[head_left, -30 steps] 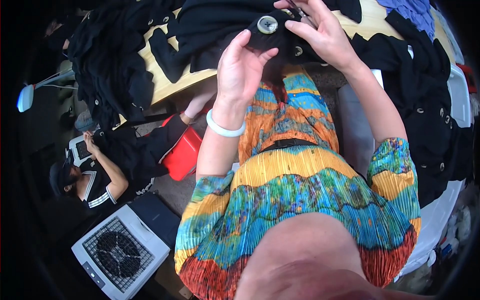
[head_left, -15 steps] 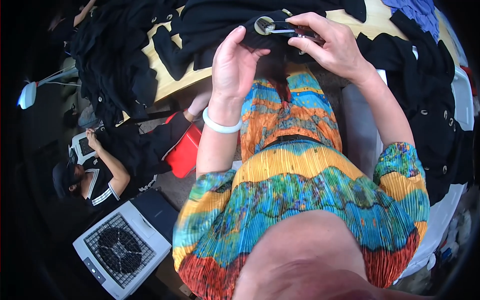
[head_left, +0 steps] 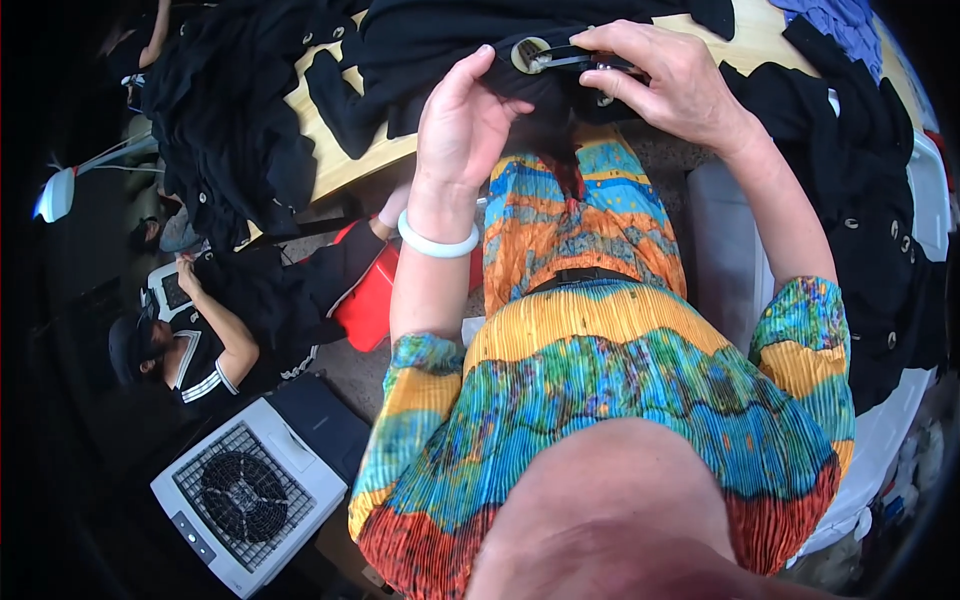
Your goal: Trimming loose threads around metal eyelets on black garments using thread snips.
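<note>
Large round button with a pale rim [head_left: 530,55] on a black fabric garment [head_left: 430,50], at the near edge of the pale wooden surface [head_left: 345,165]. It lies between the hands, nearer the left hand [head_left: 455,140], half-curled against the cloth, its grip indeterminable. Right hand [head_left: 675,85] clamps dark-handled metal snips [head_left: 568,60], long axis crosswise, tips leftward over the button.

dark snips [head_left: 580,65] over round button [head_left: 518,57], black garment [head_left: 425,50] beneath

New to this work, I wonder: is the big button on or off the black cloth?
On: the button lies against the cloth; if sewn, cannot tell.
</note>
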{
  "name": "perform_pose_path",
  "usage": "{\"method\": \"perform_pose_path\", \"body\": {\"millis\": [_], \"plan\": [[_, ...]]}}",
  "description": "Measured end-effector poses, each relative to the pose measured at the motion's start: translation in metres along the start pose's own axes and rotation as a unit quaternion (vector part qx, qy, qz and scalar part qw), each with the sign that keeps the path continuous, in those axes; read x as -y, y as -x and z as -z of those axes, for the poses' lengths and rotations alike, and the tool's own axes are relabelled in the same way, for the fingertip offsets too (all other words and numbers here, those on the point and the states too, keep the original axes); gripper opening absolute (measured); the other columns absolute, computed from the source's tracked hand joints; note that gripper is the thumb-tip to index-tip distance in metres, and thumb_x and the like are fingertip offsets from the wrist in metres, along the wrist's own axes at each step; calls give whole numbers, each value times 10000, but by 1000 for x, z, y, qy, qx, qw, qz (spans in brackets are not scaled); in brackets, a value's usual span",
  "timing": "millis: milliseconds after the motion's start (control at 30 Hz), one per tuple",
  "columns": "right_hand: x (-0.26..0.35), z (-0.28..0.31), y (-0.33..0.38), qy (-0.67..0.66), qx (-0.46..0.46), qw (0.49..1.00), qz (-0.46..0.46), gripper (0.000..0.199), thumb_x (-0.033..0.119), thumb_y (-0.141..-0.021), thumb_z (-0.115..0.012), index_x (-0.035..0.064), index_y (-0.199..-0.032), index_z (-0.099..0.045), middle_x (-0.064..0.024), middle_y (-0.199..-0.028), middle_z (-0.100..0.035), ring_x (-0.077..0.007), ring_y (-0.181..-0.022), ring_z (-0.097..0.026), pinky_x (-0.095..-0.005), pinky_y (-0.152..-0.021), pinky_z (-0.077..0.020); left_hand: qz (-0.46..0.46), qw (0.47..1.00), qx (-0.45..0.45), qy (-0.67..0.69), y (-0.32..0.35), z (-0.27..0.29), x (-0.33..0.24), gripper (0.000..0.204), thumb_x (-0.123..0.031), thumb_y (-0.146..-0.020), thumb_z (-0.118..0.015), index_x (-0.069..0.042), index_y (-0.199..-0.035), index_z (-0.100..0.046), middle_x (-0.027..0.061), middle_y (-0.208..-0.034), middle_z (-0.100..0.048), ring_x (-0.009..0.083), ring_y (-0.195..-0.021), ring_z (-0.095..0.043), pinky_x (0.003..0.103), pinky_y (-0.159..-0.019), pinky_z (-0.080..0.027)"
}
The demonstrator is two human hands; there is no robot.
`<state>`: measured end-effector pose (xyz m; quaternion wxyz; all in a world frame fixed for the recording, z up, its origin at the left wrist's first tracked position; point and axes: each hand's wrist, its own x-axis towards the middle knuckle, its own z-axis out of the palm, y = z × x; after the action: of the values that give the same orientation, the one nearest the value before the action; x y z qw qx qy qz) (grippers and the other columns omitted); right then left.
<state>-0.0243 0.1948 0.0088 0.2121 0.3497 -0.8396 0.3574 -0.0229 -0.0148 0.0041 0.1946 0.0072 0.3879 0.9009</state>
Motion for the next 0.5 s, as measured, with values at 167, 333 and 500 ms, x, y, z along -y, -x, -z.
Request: {"method": "perform_pose_path", "body": {"millis": [167, 333, 500], "plan": [[1, 0, -1, 11, 5, 1000, 23, 254, 126, -721, -650, 49, -956, -590, -73, -813, -608, -190, -629, -561, -272, -559, -446, 5, 1000, -5, -13, -1, 6, 2, 213, -180, -852, -470, -11, -935, -568, 93, -881, -620, 182, -767, -595, 288, -623, -494], [1, -4, 3, -52, -5, 998, -38, 233, 191, -744, -630, 66, -935, -584, -63, -745, -598, -188, -640, -591, -269, -553, -462, 38, 999, 13, 11, 0, 3, 4, 219, -191, -855, -465, -13, -942, -559, 96, -895, -616, 182, -791, -591, 288, -628, -496], [4, -3, 6, -39, 3, 998, -49, 261, 207, -739, -639, 66, -951, -581, -70, -752, -601, -187, -650, -599, -257, -565, -471, 38, 999, 13, 13, -1, 7, 5, 218, -189, -854, -467, -17, -948, -561, 92, -905, -615, 177, -802, -590, 286, -629, -497]]}}
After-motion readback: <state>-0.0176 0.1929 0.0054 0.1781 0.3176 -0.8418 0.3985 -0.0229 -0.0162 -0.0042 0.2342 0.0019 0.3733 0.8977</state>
